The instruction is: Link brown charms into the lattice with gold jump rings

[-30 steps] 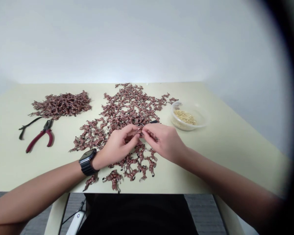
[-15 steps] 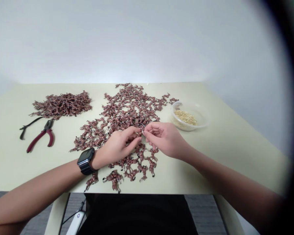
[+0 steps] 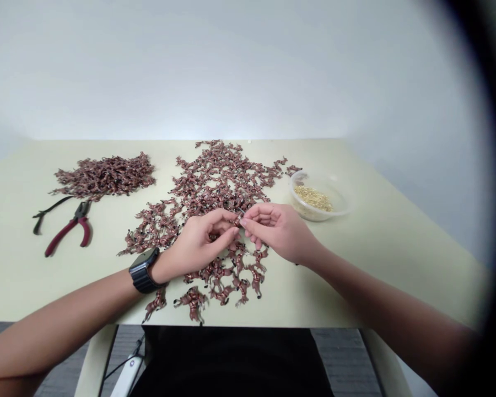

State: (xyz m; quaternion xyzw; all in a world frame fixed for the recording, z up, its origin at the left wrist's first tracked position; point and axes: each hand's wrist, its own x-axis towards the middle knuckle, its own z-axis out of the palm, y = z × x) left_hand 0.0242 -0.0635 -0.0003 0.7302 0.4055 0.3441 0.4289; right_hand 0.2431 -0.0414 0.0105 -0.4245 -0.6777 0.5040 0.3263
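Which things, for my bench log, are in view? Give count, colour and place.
Figures: too many to count, brown, heaped at left and spread across the middle
Bowl: one, clear, right of the spread
Bits: uncountable, gold, in the bowl
Pliers: one pair, red-handled, in front of the heap
Tool: one, black, left of the pliers
Table: one, pale yellow, beneath these
Wall: white-grey, behind
Device: one, white, below the near edge
Floor: grey, below
Clothing: black, at the lap
Watch: one, black, at the left wrist
Left hand: one, bare, over the spread
Right hand: one, bare, fingertips by the left's
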